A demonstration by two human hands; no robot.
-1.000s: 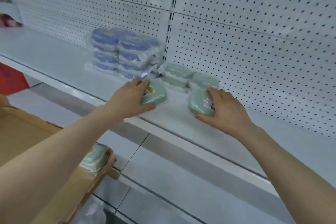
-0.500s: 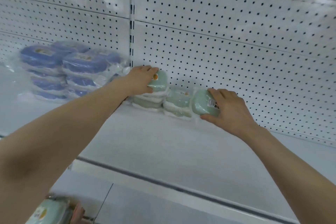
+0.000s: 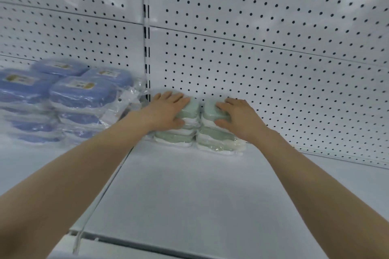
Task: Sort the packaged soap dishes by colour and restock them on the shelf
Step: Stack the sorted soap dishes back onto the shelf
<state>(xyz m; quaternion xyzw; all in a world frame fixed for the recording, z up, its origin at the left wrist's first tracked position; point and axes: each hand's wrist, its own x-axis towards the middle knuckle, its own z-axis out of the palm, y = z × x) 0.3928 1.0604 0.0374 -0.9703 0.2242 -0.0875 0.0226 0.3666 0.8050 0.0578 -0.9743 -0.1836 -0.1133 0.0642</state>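
Two bare arms reach across a white shop shelf [image 3: 189, 195] to the green soap dishes, which stand in two stacks side by side at the very back, where the shelf meets the pegboard wall [image 3: 263, 52]. The left hand [image 3: 168, 111] grips the left top dish [image 3: 189, 109], fingers curled over its lid and thumb tucked against its front edge. The right hand [image 3: 242, 118] holds the right top dish [image 3: 210, 109] in the same way, fingers over the lid and thumb at the front.

The two top dishes lie level with each other and just beside one another (whether their wrappers actually touch cannot be told). Beneath them, the left green stack [image 3: 174, 137] and the right green stack [image 3: 216, 141] each show further green and white layers in clear plastic, resting flat on the shelf and close against the pegboard.

To the left, past the slotted upright [image 3: 146, 27] that divides the back wall, the blue soap dishes [image 3: 82, 92] are piled several layers high on the same shelf, also in clear wrap, with yellow and white labels on their lids (the print is too blurred to read). Loose ends of that wrap reach towards the left forearm, and the blue pile stands apart from the green stacks.
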